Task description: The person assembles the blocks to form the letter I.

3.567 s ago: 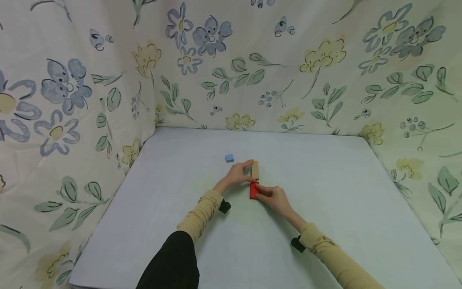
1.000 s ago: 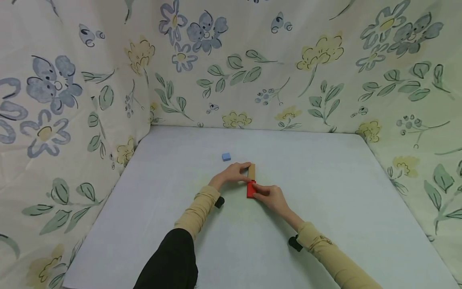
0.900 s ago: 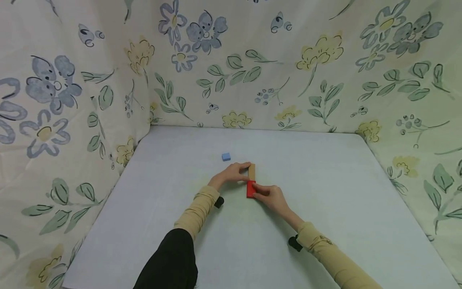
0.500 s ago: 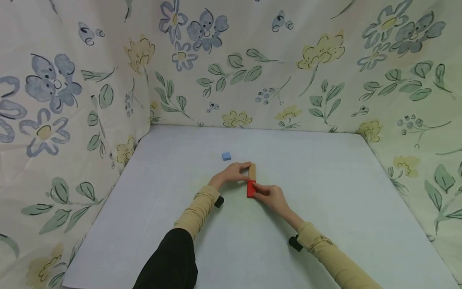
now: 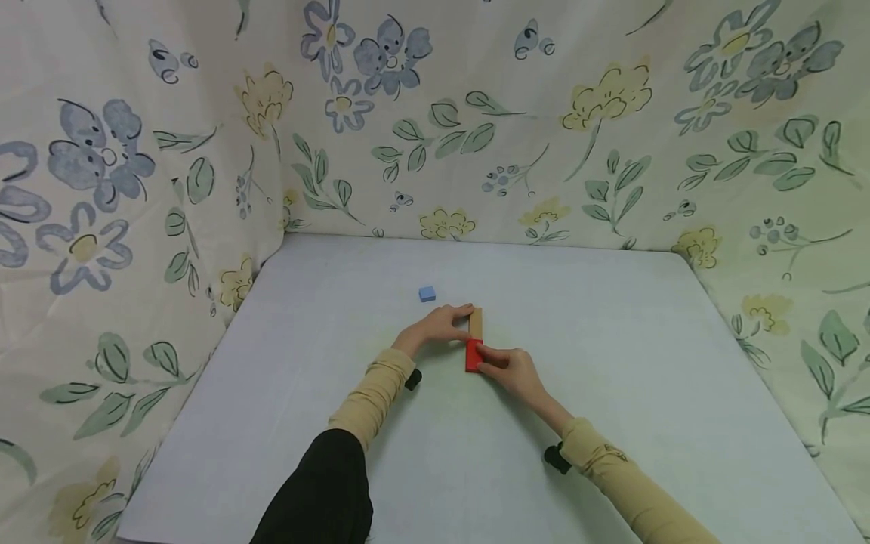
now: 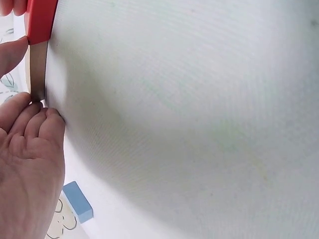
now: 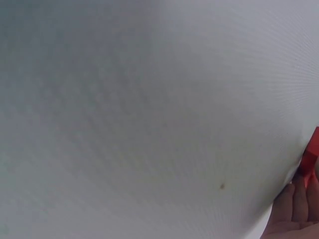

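On the white tabletop, a tan wooden block (image 5: 476,323) and a red block (image 5: 473,357) lie end to end in one line. My left hand (image 5: 435,326) grips the wooden block, its fingers at the far end and its thumb near the joint with the red block. In the left wrist view, the two block ends touch beside that thumb (image 6: 14,56). From the right, my right hand (image 5: 516,372) pinches the red block between thumb and fingers. The right wrist view catches only a corner of the red block (image 7: 311,154) above the fingers.
A small blue block (image 5: 427,294) sits beyond my left hand on the white tabletop (image 5: 612,340). Flower-patterned cloth (image 5: 435,151) hangs behind the table and along both sides. Dark wrist cameras (image 5: 557,459) are strapped under both forearms.
The dark line seen between the wooden and red blocks earlier is gone, and their ends now meet. Both hands keep their holds. The head view has shifted slightly.
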The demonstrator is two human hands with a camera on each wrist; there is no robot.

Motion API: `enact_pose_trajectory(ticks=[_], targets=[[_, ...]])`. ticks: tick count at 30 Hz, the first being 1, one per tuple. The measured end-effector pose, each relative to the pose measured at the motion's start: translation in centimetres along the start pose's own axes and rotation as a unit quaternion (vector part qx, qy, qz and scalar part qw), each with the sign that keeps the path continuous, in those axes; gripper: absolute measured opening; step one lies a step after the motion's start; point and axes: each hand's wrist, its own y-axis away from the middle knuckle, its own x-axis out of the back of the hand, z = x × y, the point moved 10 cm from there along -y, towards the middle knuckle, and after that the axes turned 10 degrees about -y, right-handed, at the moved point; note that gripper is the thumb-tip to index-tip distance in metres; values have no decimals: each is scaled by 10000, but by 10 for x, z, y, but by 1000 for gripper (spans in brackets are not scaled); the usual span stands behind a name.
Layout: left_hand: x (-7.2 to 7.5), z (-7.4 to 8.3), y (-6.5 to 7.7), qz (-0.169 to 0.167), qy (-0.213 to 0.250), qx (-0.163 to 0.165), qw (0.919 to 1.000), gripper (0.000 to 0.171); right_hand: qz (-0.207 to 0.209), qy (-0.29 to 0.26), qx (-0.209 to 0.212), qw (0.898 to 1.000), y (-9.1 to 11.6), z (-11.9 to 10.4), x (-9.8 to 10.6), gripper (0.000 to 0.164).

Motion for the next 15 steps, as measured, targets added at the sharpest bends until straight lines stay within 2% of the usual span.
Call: enact_pose_trajectory(ticks=[7, 15], targets=[[2, 2, 1, 1, 45, -15, 10000, 68, 14, -18, 57, 10000, -1, 0, 2, 39], [1, 1, 1, 14, 38, -25, 10000, 68, -56, -206, -314, 9993, -2, 8, 0, 41]])
